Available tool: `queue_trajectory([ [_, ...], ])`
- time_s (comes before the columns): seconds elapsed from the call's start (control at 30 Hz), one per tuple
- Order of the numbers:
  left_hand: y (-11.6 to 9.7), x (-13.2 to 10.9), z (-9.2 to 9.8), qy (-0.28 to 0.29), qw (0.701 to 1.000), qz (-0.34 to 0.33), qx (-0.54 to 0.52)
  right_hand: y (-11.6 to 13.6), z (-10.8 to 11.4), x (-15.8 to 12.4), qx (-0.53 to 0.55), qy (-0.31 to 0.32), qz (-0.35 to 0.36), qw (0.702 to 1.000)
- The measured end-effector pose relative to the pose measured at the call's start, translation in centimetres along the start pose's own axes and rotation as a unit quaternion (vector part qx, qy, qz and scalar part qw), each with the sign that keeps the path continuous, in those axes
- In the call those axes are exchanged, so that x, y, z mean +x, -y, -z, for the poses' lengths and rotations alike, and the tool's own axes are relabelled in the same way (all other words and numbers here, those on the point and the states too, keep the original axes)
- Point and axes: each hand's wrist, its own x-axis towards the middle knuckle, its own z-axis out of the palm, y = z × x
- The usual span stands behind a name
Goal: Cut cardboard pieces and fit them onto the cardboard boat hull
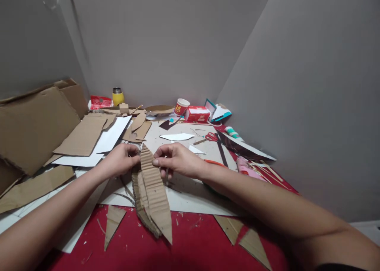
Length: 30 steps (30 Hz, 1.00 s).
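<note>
Between my two hands a leaf-shaped piece of corrugated cardboard (pixel 157 198) is held up, its ridges facing me and its lower tip pointing down. My right hand (pixel 175 160) pinches its upper right edge between thumb and fingers. Behind it on the left hangs a curved cardboard piece (pixel 139 201) with a thick, layered edge. My left hand (pixel 123 160) is closed at the upper left of these pieces, apparently gripping the curved one; its fingertips are partly hidden. Whether the two pieces are joined cannot be seen.
Cardboard sheets (pixel 83 134) and a large cardboard box (pixel 38 124) fill the left. Red-handled scissors (pixel 211 136), a white paper cutout (pixel 177 137) and a paper cup (pixel 181 106) lie farther back. Triangular cardboard scraps (pixel 114 223) rest on the red tablecloth (pixel 190 243). Grey walls enclose the table.
</note>
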Motion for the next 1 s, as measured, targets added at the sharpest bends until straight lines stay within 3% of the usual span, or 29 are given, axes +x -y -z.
queue_trajectory([
  [0.2, 1.6, 1.1, -0.3, 0.019, 0.994, 0.045, -0.102, -1.2, -0.1, 1.8, 0.004, -0.003, -0.010, 1.000],
  [0.33, 2.4, 1.1, -0.1, 0.047, 0.988, 0.045, -0.137, -1.6, -0.2, 2.0, -0.082, -0.010, 0.045, 0.996],
  [0.47, 2.7, 0.9, 0.2, 0.068, 0.990, 0.018, -0.124, -1.4, 0.0, 1.9, -0.251, -0.023, 0.122, 0.960],
  [0.6, 2.9, 0.8, 0.4, 0.075, 0.991, -0.016, -0.114, -1.5, 0.3, 2.1, -0.317, -0.018, 0.133, 0.939],
  [0.73, 3.1, 0.8, 0.5, 0.042, 0.992, -0.024, -0.114, -1.9, 0.4, 2.2, -0.366, -0.020, 0.166, 0.915],
  [1.0, 2.7, 0.4, 0.2, 0.018, 0.995, -0.058, -0.079, -1.5, -0.4, 1.7, -0.485, -0.025, 0.125, 0.865],
])
